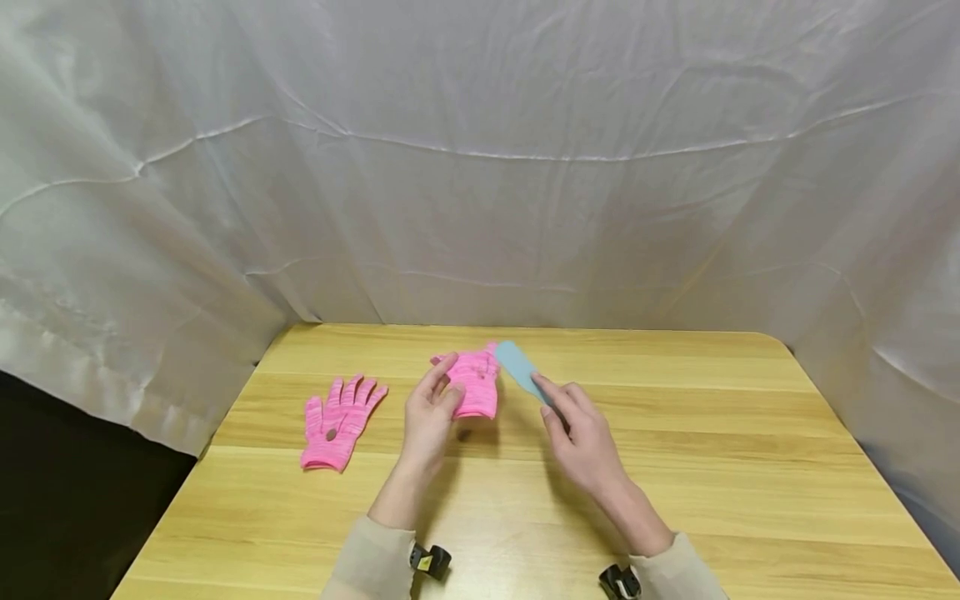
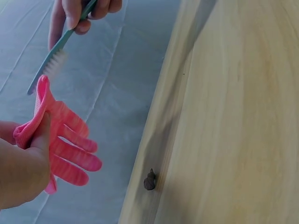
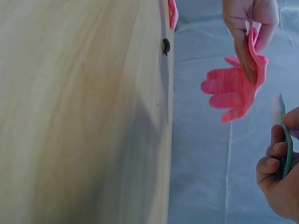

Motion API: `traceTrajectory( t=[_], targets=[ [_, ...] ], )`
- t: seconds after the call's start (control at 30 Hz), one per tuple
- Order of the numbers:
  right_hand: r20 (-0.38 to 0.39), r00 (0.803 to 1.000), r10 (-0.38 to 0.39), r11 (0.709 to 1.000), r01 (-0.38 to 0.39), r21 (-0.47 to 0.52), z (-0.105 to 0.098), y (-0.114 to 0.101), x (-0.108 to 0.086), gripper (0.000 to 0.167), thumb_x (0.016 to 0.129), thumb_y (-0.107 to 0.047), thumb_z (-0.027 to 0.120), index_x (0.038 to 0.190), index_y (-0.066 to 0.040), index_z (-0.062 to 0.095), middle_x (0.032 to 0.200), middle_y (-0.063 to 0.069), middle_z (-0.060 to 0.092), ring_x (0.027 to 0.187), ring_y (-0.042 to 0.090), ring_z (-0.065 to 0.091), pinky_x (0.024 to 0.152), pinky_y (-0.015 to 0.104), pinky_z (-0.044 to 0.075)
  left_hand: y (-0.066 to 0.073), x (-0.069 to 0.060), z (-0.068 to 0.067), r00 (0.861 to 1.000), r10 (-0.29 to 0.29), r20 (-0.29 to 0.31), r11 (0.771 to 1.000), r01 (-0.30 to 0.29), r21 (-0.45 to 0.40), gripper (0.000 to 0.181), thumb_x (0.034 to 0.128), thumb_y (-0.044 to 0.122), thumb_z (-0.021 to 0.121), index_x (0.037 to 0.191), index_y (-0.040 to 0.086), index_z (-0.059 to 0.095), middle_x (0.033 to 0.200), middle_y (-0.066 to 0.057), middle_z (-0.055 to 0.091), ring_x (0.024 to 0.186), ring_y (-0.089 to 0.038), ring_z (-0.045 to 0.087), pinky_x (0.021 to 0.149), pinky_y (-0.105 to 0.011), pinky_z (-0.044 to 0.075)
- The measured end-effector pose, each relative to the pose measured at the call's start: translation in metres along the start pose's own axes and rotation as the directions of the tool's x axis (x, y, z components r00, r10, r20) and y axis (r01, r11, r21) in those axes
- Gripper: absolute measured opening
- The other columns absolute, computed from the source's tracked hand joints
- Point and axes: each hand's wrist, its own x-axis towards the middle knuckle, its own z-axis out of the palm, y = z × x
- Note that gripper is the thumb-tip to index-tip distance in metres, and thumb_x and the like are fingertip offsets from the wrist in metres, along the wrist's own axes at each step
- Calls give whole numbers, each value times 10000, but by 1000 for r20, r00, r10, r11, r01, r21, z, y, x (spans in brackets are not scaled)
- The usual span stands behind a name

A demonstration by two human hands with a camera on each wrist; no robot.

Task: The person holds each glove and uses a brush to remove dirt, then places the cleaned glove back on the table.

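Observation:
My left hand grips a pink glove by its cuff, raised over the table; its knit fingers spread out in the left wrist view. In my right hand is a light-blue brush, held by the handle. White bristles show on the brush in the left wrist view. The brush head is close to the glove; I cannot tell whether they touch. A second pink glove lies flat on the left of the table, with a brown spot on its palm.
A small dark brown lump sits on the wooden table beneath the raised glove. A grey curtain hangs behind the table's far edge and along its sides.

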Motion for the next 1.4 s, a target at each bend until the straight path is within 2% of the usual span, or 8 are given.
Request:
traceTrajectory(
  t=[0.17,0.27,0.43,0.57,0.8,0.97,1.2,1.4],
  targets=[
    [19,1000,-11,1000,11,2,4,-3,-1,490,966,52,646,1436,-82,626,975,55,606,680,50,429,536,199,420,-1,-4,4,998,1,68,999,-4,36,523,987,-80,559,1493,51,542,1617,-150,423,729,-11,513,579,-138,472],
    [44,999,1,1000,-1,0,6,-5,-3,485,982,19,641,1450,-108,619,990,41,610,694,44,433,544,197,424,-2,-5,6,995,23,100,998,-29,60,505,990,-83,563,1482,29,549,1594,-146,460,928,3,591,659,-132,516],
    [74,997,8,1000,-8,-10,10,-8,-6,478,994,-2,637,1454,-130,618,998,1,601,693,34,439,544,195,429,-4,-7,8,991,31,128,997,-39,62,498,996,-81,565,1484,15,542,1563,-189,486,951,-65,633,706,-144,549],
    [79,997,21,1000,-20,-24,11,-9,-7,490,985,2,649,1452,-143,622,1004,-47,581,696,36,441,546,199,430,-4,-8,9,992,22,124,998,-29,58,506,995,-76,570,1488,32,542,1577,-187,469,788,-45,603,658,-139,536],
    [96,994,56,998,-54,-33,10,-10,-7,452,1031,-66,608,1472,-167,606,1024,-3,598,704,52,454,560,211,438,-2,-6,8,995,11,97,999,-16,45,508,997,-75,568,1490,46,547,1591,-154,463,730,-22,584,632,-138,530],
    [94,993,65,997,-61,-40,10,-9,-7,478,1016,-39,621,1473,-180,608,1024,-18,591,700,50,446,554,210,426,0,-6,6,996,-3,94,999,0,40,506,1008,-60,562,1499,62,543,1583,-156,473,604,-36,477,563,-146,492],
    [87,995,56,998,-54,-27,11,-7,-7,481,1011,-21,622,1468,-171,611,1038,12,619,690,38,438,550,197,416,1,-6,5,996,-13,86,1000,11,25,511,1008,-63,557,1501,68,541,1594,-154,457,632,-40,521,585,-155,527],
    [87,994,60,998,-58,-26,10,-6,-6,502,996,6,633,1466,-168,612,1047,-3,616,681,40,438,547,201,419,2,-5,5,997,-15,77,1000,13,19,510,1005,-70,556,1497,65,545,1599,-149,451,609,-31,478,571,-140,503]
  ],
)
